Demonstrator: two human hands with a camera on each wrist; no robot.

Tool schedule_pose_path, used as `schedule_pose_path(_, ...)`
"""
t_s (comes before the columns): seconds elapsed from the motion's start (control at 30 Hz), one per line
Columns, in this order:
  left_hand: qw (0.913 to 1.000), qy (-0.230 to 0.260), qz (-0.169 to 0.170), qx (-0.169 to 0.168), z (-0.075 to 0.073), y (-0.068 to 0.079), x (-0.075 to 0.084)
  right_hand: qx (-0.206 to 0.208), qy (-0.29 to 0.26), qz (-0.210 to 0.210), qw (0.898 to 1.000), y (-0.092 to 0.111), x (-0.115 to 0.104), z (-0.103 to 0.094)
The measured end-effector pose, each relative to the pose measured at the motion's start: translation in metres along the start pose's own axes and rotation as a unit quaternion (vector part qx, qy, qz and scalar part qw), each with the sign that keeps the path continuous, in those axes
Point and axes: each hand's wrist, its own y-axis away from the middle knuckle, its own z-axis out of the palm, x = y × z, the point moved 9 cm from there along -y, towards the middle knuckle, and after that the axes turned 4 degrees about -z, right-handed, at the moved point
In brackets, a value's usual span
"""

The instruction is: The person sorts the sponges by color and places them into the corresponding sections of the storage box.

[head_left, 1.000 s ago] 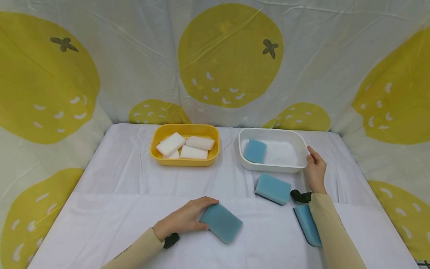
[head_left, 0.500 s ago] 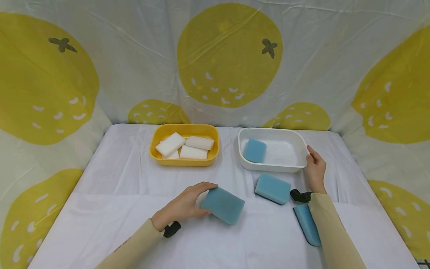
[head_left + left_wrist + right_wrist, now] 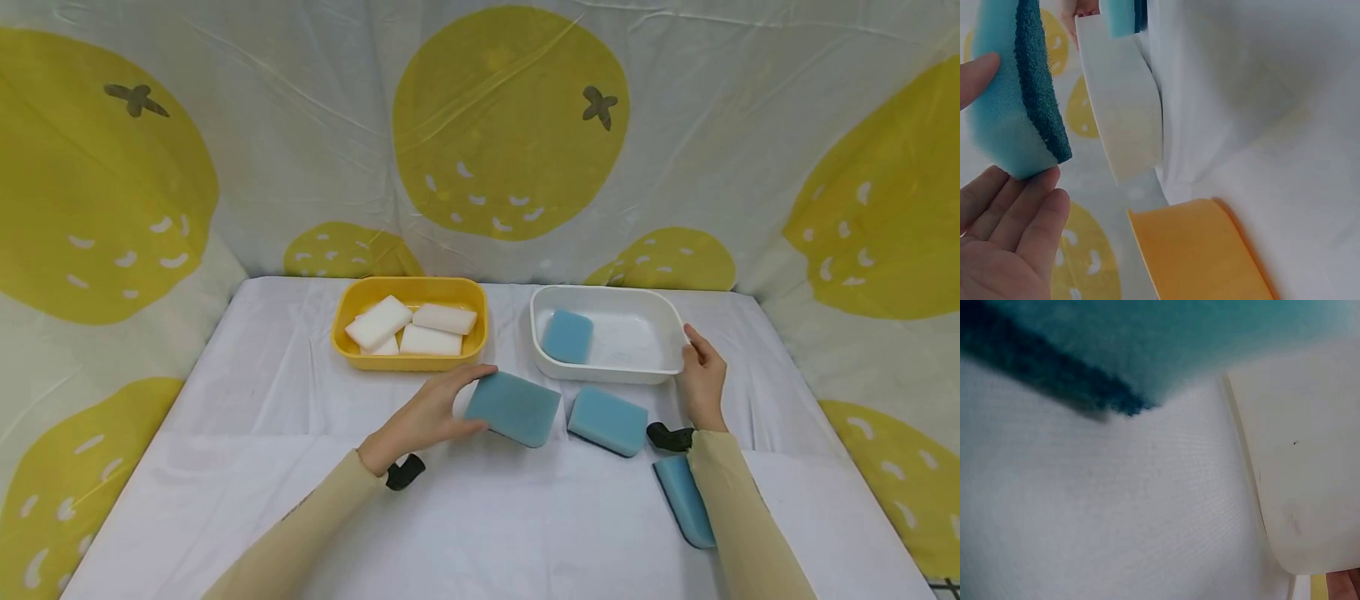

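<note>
My left hand (image 3: 427,417) holds a blue scouring sponge (image 3: 513,408) by its edge, thumb on one side and fingers on the other. The left wrist view shows the sponge's (image 3: 1004,94) light foam and dark blue scouring layer, raised above the cloth. At the right end of a white tray (image 3: 600,374), my right hand (image 3: 703,379) grips the rim. One blue sponge (image 3: 568,337) lies inside that tray, at its left. Just in front of the tray is another sponge (image 3: 609,421). A further one (image 3: 684,502) is partly hidden under my right sleeve.
A yellow tray (image 3: 408,363) stands at the back left, with several white sponges (image 3: 431,341) in it. White cloth (image 3: 465,533) covers the table. Behind it hangs a curtain (image 3: 330,133) printed with yellow fruit.
My left hand has lifted the blue sponge and carried it forward and a little right, towards the white tray. My right hand stays on the tray's rim.
</note>
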Motion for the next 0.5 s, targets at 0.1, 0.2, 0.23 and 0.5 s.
schedule_pose_path(0.1, 1.0000, 0.002, -0.003, 0.002, -0.001, -0.007, 0.001, 0.001, 0.000, -0.002, 1.000, 0.000, 0.000, 0.000)
schedule_pose_path(0.2, 0.9999, 0.003, -0.010, 0.004, -0.002, -0.014, 0.002, 0.001, 0.001, -0.003, 1.000, -0.001, 0.001, -0.001)
schedule_pose_path(0.23, 0.9999, 0.004, -0.012, 0.004, -0.002, -0.016, 0.002, 0.001, 0.001, -0.003, 1.000, 0.000, 0.000, -0.001)
schedule_pose_path(0.5, 0.9997, -0.008, -0.013, 0.017, -0.007, -0.034, 0.004, 0.001, 0.002, 0.008, 1.000, 0.001, 0.000, 0.000)
